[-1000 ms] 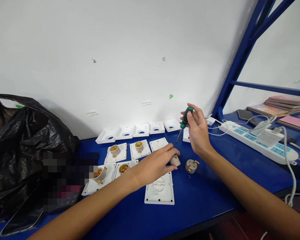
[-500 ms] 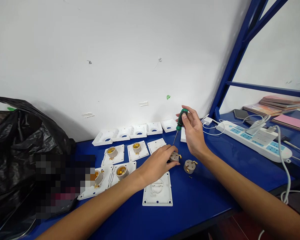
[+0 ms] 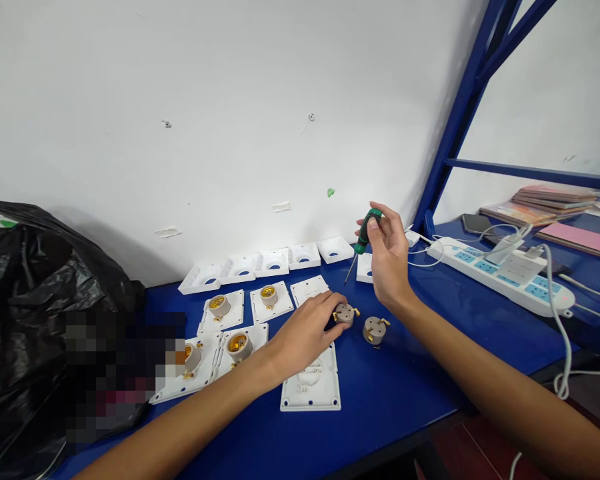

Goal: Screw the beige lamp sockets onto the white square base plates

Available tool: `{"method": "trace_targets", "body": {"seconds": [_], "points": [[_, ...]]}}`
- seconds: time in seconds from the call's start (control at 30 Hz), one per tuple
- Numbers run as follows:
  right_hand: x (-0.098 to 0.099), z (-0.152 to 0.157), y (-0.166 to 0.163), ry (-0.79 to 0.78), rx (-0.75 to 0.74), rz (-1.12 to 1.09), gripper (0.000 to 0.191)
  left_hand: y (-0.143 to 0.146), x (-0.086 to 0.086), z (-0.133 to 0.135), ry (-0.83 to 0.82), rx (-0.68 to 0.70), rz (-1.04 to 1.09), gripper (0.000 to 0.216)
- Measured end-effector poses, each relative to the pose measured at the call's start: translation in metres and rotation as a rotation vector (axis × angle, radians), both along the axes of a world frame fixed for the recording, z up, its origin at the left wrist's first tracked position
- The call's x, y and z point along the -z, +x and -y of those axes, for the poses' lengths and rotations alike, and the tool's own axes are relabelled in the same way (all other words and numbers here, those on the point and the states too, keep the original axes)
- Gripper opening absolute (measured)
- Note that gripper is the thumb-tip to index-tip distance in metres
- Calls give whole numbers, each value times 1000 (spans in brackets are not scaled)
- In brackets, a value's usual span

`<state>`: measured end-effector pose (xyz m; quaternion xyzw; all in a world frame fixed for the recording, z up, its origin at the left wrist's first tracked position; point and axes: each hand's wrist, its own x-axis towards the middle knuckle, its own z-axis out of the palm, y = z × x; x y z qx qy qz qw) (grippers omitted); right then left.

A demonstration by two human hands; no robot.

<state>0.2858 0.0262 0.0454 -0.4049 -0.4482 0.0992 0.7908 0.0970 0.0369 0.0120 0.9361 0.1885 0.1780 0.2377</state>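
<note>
My left hand [image 3: 307,333] grips a round grey lamp socket [image 3: 345,313] by its sides, its brass terminals facing up. Above and to the right, my right hand [image 3: 387,250] is closed around the green and black handle of a screwdriver [image 3: 367,230]. The shaft slants down to the left, and its tip is in the air, apart from the socket. A second lamp socket [image 3: 375,330] stands on the table to the right, with a small screw [image 3: 377,347] in front of it. Partly under my left wrist lies a white square base plate [image 3: 311,397].
Several white plates with sockets, one a plate [image 3: 230,310], lie to the left. White frames, among them a frame [image 3: 273,262], line the wall. A black plastic bag [image 3: 55,280] fills the left side. On the right are a power strip [image 3: 500,273] with cables and stacked booklets [image 3: 550,200].
The screwdriver has lifted off the socket and up to the right with my right hand. My left hand still holds the socket, which now shows more of its top. The view has shifted slightly.
</note>
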Motion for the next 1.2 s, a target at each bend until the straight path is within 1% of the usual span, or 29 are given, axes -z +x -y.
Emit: {"method": "trace_targets", "body": {"seconds": [0.1,0.17,0.2,0.27,0.33,0.37,0.43,0.47,0.53,0.63,0.8,0.97,1.03,1.13,1.17,1.2], "points": [[-2,0,0,19,14,7,27,-6,1,2,-5,-19,1,16],[-2,0,0,18,20,5,27,-10,1,5,30,-32,5,28],[-2,0,0,15,23,7,27,-11,0,7,93,-30,7,33],[-2,0,-1,6,30,15,28,-13,-2,12,312,23,-11,31],[-2,0,-1,-4,32,24,29,-12,-5,20,566,151,-60,21],[-2,0,-2,-6,30,25,30,-10,-6,24,659,227,-88,22],[-2,1,-2,7,19,19,29,-4,-6,31,788,336,-133,34],[-2,1,-2,16,12,16,29,-1,-6,34,830,359,-152,38],[-3,1,-2,22,5,15,29,3,-4,37,881,353,-191,40],[-3,3,-3,2,11,30,28,4,-3,36,914,335,-247,37],[-4,5,-4,-5,4,65,28,-9,-7,28,949,381,-300,40],[-6,7,-6,9,-5,68,29,-16,-15,20,922,318,-373,32],[-7,8,-7,-3,3,69,30,-15,-16,18,856,293,-343,29],[-6,8,-7,-10,10,77,31,-9,-17,18,668,247,-287,8],[-6,8,-7,-12,11,84,31,-7,-17,18,606,242,-289,6],[-6,8,-7,-15,13,92,30,-4,-18,18,559,242,-302,9]]}}
